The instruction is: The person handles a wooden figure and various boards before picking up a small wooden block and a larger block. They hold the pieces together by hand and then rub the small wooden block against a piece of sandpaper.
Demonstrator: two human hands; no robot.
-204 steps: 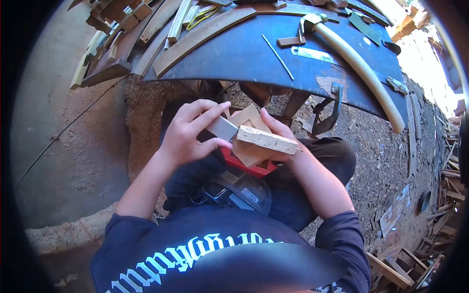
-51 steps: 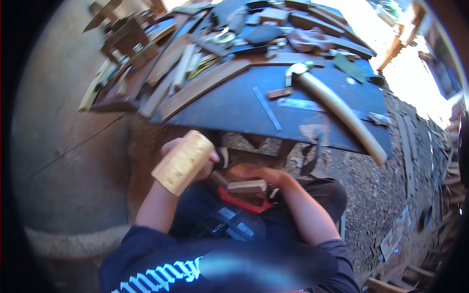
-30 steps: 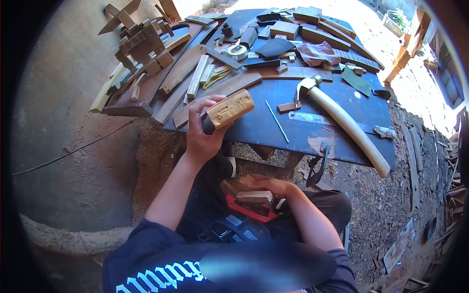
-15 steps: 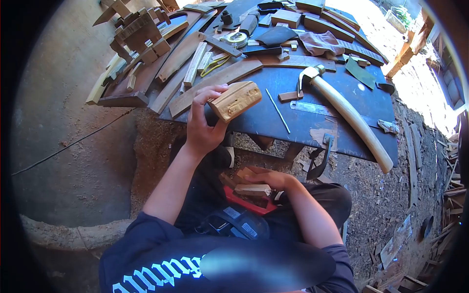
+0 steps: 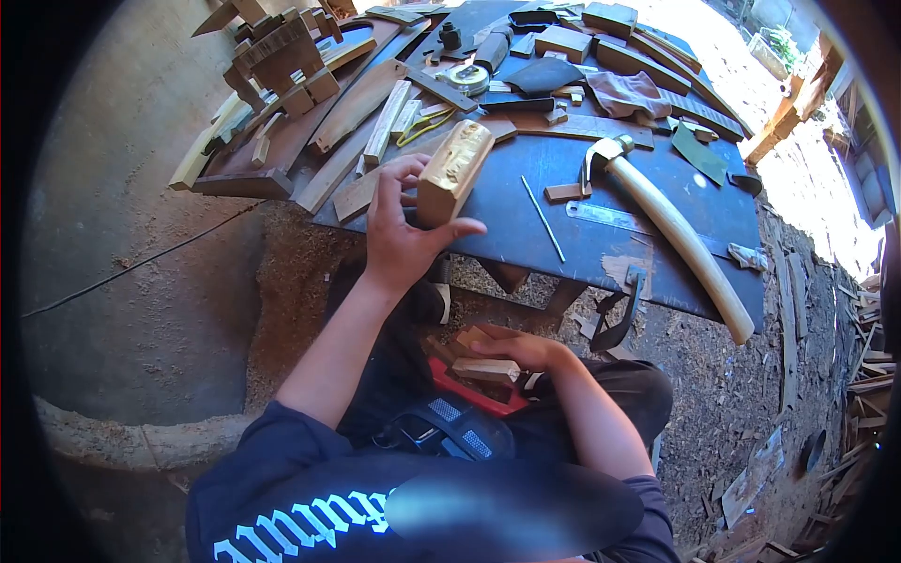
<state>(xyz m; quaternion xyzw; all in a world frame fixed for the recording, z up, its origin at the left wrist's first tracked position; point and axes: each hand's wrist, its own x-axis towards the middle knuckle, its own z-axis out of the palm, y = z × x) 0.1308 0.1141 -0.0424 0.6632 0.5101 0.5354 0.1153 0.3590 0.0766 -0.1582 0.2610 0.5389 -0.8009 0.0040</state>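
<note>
My left hand [image 5: 399, 225] holds up a squared wooden block [image 5: 456, 171] near the bench's front edge. Dents and gouges mark its shiny, worn upper face. My fingers sit behind the block's left side, while the thumb sticks out to the right below it. Down at my lap, my right hand [image 5: 519, 348] is closed on a small piece of wood [image 5: 476, 338], partly covered by the fingers. A pale-ended wood strip [image 5: 486, 370] lies just under that hand, above a red object [image 5: 457, 387] whose shape is mostly hidden.
On the dark bench [image 5: 507, 220] lie a claw hammer [image 5: 671, 220], a metal ruler [image 5: 610, 218], a thin rod [image 5: 542, 219], a tape measure [image 5: 464, 79] and many wood offcuts. A clamp [image 5: 627, 310] hangs at the front edge. Stacked wooden pieces [image 5: 282, 61] stand at left.
My left hand has tipped the block more upright and raised it slightly, and its thumb has swung out to the right. My right hand stays at my lap.
</note>
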